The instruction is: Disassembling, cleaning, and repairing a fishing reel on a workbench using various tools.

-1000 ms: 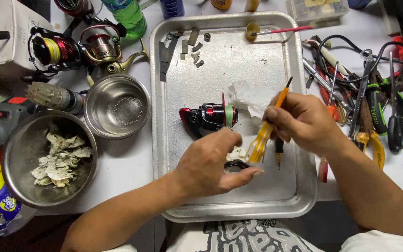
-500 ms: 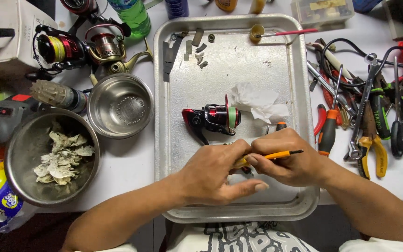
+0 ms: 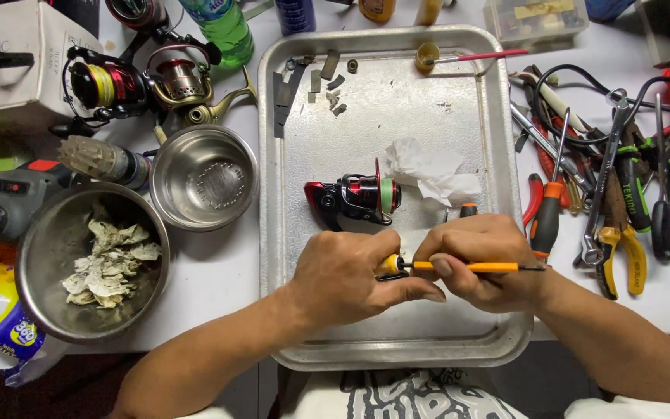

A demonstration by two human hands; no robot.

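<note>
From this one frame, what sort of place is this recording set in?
Probably a fishing-reel repair bench: a partly stripped reel lies on a metal tray, more reels sit beside it, and pliers and screwdrivers are piled alongside.

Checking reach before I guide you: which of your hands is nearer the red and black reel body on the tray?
Left. The left hand lies just below the reel body; the right hand is below it and off to the right.

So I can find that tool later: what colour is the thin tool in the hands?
Orange-yellow tool, with a dark tip; seen in the head view.
</note>
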